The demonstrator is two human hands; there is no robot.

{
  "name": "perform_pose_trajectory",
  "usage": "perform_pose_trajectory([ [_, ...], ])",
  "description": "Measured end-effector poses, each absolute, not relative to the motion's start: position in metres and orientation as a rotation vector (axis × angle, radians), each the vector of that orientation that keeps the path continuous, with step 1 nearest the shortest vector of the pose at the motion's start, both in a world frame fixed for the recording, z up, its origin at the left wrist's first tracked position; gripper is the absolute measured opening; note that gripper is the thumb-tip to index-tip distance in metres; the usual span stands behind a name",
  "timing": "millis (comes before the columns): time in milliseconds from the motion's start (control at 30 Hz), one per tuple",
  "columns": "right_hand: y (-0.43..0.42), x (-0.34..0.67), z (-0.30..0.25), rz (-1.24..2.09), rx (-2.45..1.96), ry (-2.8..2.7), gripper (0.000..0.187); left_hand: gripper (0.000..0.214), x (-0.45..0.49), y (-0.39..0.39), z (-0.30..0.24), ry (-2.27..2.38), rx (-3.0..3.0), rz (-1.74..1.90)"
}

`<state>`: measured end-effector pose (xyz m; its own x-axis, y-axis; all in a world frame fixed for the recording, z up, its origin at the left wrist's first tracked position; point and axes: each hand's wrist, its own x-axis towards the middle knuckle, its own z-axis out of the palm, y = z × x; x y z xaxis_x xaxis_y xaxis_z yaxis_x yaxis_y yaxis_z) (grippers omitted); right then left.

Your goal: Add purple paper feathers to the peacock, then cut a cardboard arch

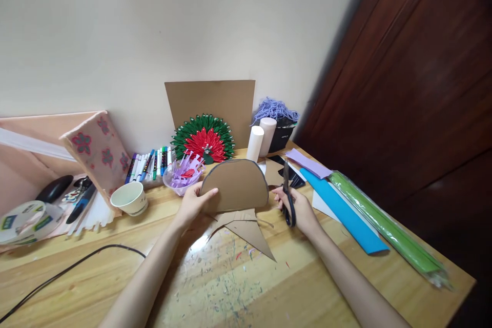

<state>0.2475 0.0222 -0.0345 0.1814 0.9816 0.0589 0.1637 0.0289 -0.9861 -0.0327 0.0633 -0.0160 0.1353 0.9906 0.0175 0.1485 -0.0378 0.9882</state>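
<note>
Pinched between the thumb and fingers of my left hand is a piece of cardboard with a rounded top, a flat bottom and a dark outline along its curve. My right hand grips black-handled scissors, whose blades point up and away, apart from the cardboard's right edge. Below the held piece, cardboard offcuts lie on the table, one a pointed triangle and others thin curved strips. Small coloured scraps are scattered nearer to me.
A bowl of purple paper strips, a paper cup and markers stand left. Behind are a red-green fan decoration and a cardboard sheet. Blue paper and a green packet lie right. A black cable crosses front left.
</note>
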Motion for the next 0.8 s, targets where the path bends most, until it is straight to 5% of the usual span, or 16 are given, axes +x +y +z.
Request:
perform_pose_trajectory([
  [167, 0.012, 0.246, -0.022, 1.411, -1.099, -1.279, 0.082, 0.048, -0.050, 0.063, 0.014, 1.270, 1.449, 1.021],
  [333, -0.005, 0.230, -0.023, 1.774, -0.984, -1.378, 0.083, 0.038, -0.067, 0.058, 0.040, 1.289, 1.579, 0.815],
  [800, -0.020, 0.213, -0.017, 1.729, -1.116, -1.454, 0.080, 0.031, -0.071, 0.056, 0.050, 1.383, 1.611, 0.629],
])
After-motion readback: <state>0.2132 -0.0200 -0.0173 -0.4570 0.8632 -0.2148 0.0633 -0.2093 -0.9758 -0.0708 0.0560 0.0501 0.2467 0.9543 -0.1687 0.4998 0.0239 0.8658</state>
